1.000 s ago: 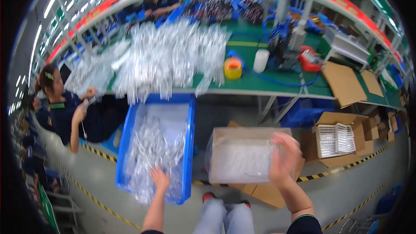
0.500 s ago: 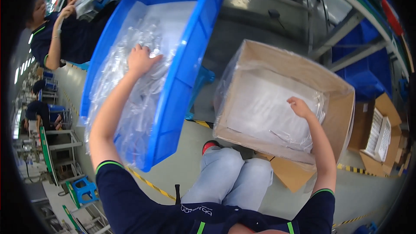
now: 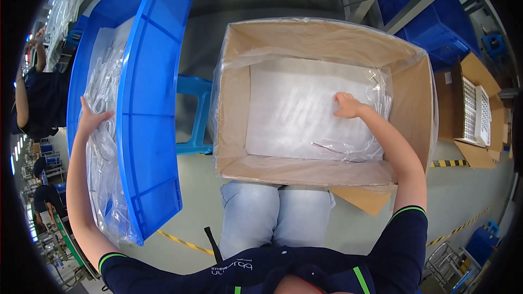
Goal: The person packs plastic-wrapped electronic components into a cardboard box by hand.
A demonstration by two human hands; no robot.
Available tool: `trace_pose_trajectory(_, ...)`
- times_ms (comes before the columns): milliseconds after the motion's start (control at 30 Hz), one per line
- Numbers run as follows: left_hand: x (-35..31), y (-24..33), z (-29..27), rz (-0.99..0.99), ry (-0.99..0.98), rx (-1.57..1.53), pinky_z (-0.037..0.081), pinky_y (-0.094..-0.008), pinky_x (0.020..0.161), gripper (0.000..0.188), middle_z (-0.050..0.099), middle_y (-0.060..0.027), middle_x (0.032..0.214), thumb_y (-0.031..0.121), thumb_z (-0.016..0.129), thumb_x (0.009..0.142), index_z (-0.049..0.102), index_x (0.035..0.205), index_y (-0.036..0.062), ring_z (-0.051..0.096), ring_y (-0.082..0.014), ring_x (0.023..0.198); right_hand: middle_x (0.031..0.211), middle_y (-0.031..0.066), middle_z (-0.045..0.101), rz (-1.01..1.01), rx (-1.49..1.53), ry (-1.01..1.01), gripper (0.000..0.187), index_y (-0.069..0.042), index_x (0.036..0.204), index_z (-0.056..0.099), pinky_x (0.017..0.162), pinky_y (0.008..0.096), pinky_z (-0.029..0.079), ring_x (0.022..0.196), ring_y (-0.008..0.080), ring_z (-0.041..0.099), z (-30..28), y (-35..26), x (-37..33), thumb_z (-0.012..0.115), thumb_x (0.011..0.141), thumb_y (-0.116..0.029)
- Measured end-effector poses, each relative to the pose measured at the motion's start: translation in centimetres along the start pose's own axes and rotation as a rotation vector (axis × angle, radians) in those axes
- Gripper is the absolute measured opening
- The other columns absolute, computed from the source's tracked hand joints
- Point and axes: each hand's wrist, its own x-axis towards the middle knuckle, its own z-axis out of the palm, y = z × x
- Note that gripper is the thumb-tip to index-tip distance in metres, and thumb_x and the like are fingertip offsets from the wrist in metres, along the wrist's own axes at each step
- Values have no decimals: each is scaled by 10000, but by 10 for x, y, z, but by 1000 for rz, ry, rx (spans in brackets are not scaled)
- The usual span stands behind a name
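My left hand (image 3: 91,118) rests on clear plastic bags (image 3: 103,147) in the tilted blue bin (image 3: 150,114) at the left. Its thumb and fingers are spread; the bags hold what look like white cables. At the right, my right hand (image 3: 348,106) is inside a large cardboard box (image 3: 327,37) with a clear plastic liner. Its fingers are curled in, with nothing visible in them, over a white sheet (image 3: 294,109) on the bottom. Several bagged white cables (image 3: 381,95) lie along the box's right side, and another clear bag (image 3: 343,152) is near its front wall.
Between bin and box stands a blue plastic stool (image 3: 200,114). Farther right, an open carton (image 3: 487,114) holds white trays, with blue bins (image 3: 436,27) and a metal frame behind it. Another person (image 3: 41,95) works at the far left. My knees are below the box.
The view has turned, so box and bin appear farther left. My left hand has moved nearer along the bags in the bin. My right hand stays over the white sheet, fingers more curled.
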Motion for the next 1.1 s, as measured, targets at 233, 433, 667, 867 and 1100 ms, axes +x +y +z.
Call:
trace_pose_trajectory(233, -23, 54, -6, -70, 2, -254, 435, -300, 797, 641, 611, -113, 1002, 363, 757, 614, 536, 1099, 7, 590, -193, 888, 1072, 256, 459, 117, -138, 78, 668, 67, 1032, 392, 891, 394, 372, 1039, 363, 432, -3, -24, 6, 636, 633, -410)
trace_pose_trajectory(433, -53, 85, -38, 217, 264, 301, 417, -388, 827, 691, 557, -196, 1035, 364, 738, 582, 482, 1107, -5, 523, -325, 991, 1145, 227, 438, -25, -225, 183, 678, 46, 1066, 397, 886, 405, 391, 1082, 349, 410, 5, -7, -8, 617, 678, -464)
trace_pose_trajectory(667, -114, 131, -81, 295, 260, 425, 420, -382, 825, 725, 531, -194, 1053, 263, 725, 572, 392, 1172, 30, 514, -334, 984, 1143, 212, 440, 25, -267, 73, 709, 49, 1091, 365, 884, 403, 395, 1085, 342, 411, 0, -15, 0, 620, 685, -473)
trace_pose_trajectory(867, -123, 109, -61, 115, -100, 136, 332, -311, 944, 857, 481, -256, 1126, 485, 689, 639, 377, 1155, -123, 452, -312, 1088, 1148, 213, 453, 39, -313, 20, 691, 34, 1117, 388, 875, 404, 403, 1088, 331, 434, -9, -19, -3, 620, 690, -457)
trace_pose_trajectory(1100, -111, 113, -83, 169, 40, -11, 428, -324, 751, 487, 596, -153, 917, 400, 602, 754, 547, 1049, 16, 576, -245, 829, 915, 130, 607, -194, 21, 79, 314, -15, 929, 579, 723, 319, 450, 808, 211, 576, -88, -53, -17, 547, 808, -303)
